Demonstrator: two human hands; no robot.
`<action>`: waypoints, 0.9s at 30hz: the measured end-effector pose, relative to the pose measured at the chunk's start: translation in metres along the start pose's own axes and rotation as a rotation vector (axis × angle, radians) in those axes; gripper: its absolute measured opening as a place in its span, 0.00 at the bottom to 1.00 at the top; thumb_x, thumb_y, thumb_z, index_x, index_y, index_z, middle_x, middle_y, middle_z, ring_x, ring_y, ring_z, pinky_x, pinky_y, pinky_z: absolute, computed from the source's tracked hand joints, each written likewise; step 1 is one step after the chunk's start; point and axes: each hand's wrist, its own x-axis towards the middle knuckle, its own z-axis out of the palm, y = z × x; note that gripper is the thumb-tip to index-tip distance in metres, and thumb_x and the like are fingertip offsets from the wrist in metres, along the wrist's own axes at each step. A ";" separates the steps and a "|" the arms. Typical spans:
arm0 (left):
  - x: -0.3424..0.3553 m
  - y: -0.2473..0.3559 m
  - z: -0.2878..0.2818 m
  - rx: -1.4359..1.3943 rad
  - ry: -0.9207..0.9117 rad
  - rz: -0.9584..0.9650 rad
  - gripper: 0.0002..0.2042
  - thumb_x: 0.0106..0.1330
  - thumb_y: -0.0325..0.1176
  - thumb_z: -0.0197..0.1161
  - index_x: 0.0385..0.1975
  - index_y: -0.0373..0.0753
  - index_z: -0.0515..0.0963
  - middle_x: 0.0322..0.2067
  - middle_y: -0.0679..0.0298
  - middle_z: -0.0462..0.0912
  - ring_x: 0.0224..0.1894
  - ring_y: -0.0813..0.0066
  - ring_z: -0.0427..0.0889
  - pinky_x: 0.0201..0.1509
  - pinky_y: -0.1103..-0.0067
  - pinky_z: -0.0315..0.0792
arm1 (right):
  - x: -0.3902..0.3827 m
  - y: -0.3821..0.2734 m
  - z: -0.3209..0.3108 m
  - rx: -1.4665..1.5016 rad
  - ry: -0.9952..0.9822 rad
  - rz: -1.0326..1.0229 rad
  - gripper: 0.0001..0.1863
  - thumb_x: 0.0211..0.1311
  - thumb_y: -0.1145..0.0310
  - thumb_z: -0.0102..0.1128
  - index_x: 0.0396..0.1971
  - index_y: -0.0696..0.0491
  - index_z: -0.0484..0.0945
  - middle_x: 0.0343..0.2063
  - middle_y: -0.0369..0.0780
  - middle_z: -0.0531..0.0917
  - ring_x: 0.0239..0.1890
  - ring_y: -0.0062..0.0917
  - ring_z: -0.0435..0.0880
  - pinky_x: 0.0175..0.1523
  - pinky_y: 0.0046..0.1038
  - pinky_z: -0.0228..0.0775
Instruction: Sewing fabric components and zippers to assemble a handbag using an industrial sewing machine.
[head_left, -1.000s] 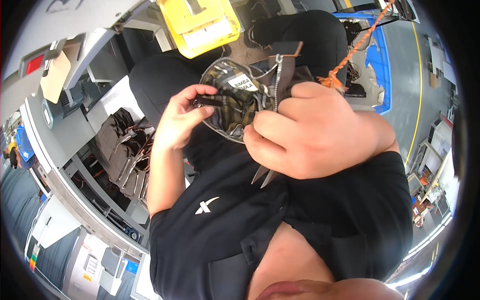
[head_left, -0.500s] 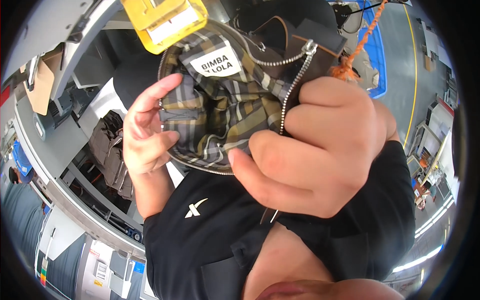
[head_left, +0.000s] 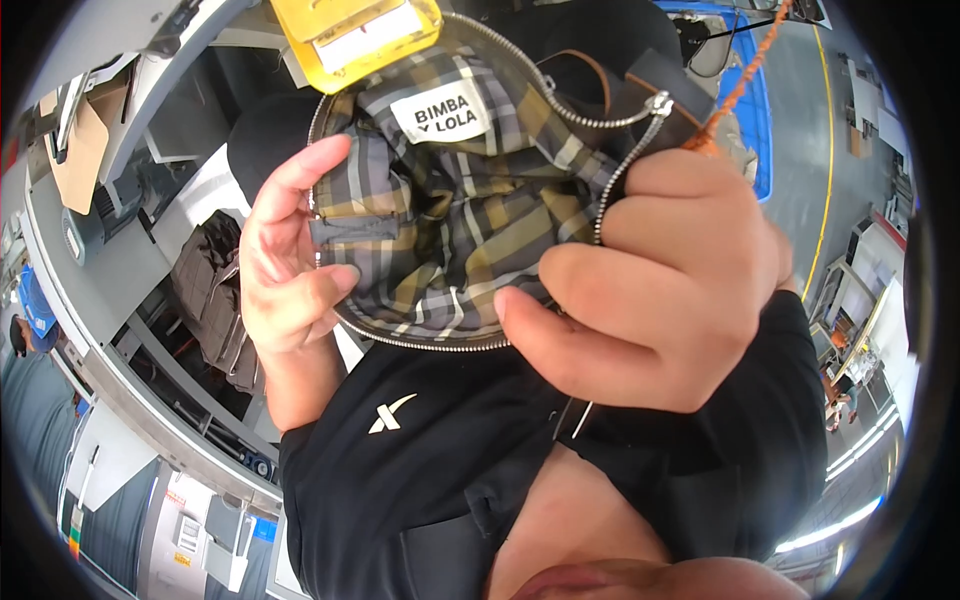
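Observation:
Between my hands a dark zippered bag point(head_left: 475, 210) is spread at its mouth, showing a plaid lining in grey, olive and white. A white label point(head_left: 440, 112) is fixed to the lining's far side. My left hand point(head_left: 280, 255) grips the left rim, fingers and thumb over the zipper edge. On the opposite rim, my right hand point(head_left: 670, 290) is curled round the bag near the metal zipper point(head_left: 603, 205). The silver zipper pull point(head_left: 658, 103) lies beyond the right knuckles. A yellow plastic holder point(head_left: 310, 50) with a white insert overlaps the far left rim.
An orange rope point(head_left: 745, 85) hangs at the upper right, in front of a blue bin point(head_left: 763, 150) with items in it. Brown bags point(head_left: 215, 300) lie at the left beside a grey metal bench frame point(head_left: 120, 290). A yellow line point(head_left: 829, 200) runs along the floor.
My right hand has moved right and slightly up, drawing the bag's mouth wider. The left hand keeps its grip, shifted slightly left. The yellow holder sits a little further right and higher.

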 end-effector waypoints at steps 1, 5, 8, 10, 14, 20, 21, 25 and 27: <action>0.000 0.004 0.001 0.019 0.053 -0.058 0.38 0.51 0.20 0.64 0.66 0.21 0.61 0.56 0.41 0.78 0.60 0.53 0.80 0.67 0.65 0.73 | 0.000 0.003 -0.003 0.000 -0.027 0.012 0.17 0.24 0.69 0.72 0.25 0.52 0.84 0.21 0.34 0.76 0.13 0.19 0.62 0.18 0.24 0.45; 0.008 0.020 0.001 0.687 -0.026 0.061 0.30 0.56 0.45 0.74 0.50 0.26 0.78 0.39 0.58 0.79 0.42 0.70 0.79 0.44 0.78 0.71 | -0.004 0.030 -0.022 0.030 -0.185 0.202 0.12 0.41 0.70 0.72 0.30 0.51 0.83 0.25 0.35 0.77 0.17 0.28 0.73 0.22 0.29 0.61; 0.006 0.026 0.004 0.936 -0.135 0.092 0.35 0.45 0.61 0.80 0.39 0.31 0.83 0.32 0.63 0.74 0.34 0.73 0.70 0.37 0.77 0.63 | -0.009 0.060 -0.025 0.221 -0.152 0.486 0.10 0.49 0.69 0.72 0.32 0.50 0.82 0.30 0.36 0.79 0.29 0.36 0.83 0.31 0.34 0.74; 0.003 0.024 0.006 1.162 -0.028 0.116 0.23 0.50 0.49 0.79 0.34 0.34 0.83 0.32 0.62 0.71 0.35 0.70 0.69 0.37 0.75 0.63 | -0.014 0.087 -0.022 0.305 -0.040 0.580 0.12 0.53 0.70 0.75 0.36 0.54 0.84 0.31 0.38 0.81 0.33 0.29 0.81 0.37 0.29 0.72; 0.000 0.015 0.007 1.126 -0.086 0.263 0.13 0.57 0.36 0.74 0.27 0.33 0.80 0.33 0.59 0.72 0.35 0.64 0.70 0.40 0.73 0.67 | -0.027 0.160 -0.016 0.221 0.260 1.129 0.19 0.59 0.57 0.70 0.43 0.56 0.82 0.33 0.34 0.79 0.38 0.19 0.76 0.46 0.26 0.70; 0.001 0.008 0.008 0.795 0.024 0.206 0.12 0.69 0.31 0.60 0.23 0.32 0.74 0.23 0.61 0.72 0.26 0.71 0.69 0.31 0.75 0.63 | -0.036 0.281 -0.046 -0.168 0.387 1.235 0.36 0.54 0.63 0.68 0.62 0.63 0.72 0.47 0.52 0.84 0.50 0.36 0.83 0.56 0.34 0.74; 0.000 0.007 0.008 0.680 0.083 0.213 0.11 0.72 0.32 0.58 0.30 0.30 0.79 0.28 0.60 0.80 0.31 0.72 0.75 0.37 0.77 0.68 | -0.036 0.294 -0.054 -0.066 0.355 1.246 0.36 0.54 0.62 0.68 0.63 0.59 0.72 0.47 0.51 0.85 0.50 0.37 0.84 0.56 0.35 0.74; -0.003 0.006 0.007 0.065 0.227 0.102 0.16 0.76 0.33 0.57 0.53 0.24 0.79 0.45 0.55 0.87 0.46 0.70 0.84 0.54 0.77 0.74 | -0.030 0.318 -0.077 -0.372 0.360 1.154 0.32 0.52 0.61 0.67 0.54 0.67 0.76 0.46 0.58 0.84 0.49 0.48 0.84 0.56 0.40 0.74; 0.000 0.009 0.004 -0.023 0.297 0.005 0.14 0.75 0.32 0.57 0.48 0.26 0.82 0.42 0.55 0.88 0.44 0.73 0.85 0.52 0.77 0.75 | -0.022 0.302 -0.068 -0.933 0.300 0.561 0.27 0.65 0.52 0.60 0.50 0.63 0.78 0.36 0.51 0.86 0.38 0.43 0.87 0.48 0.39 0.81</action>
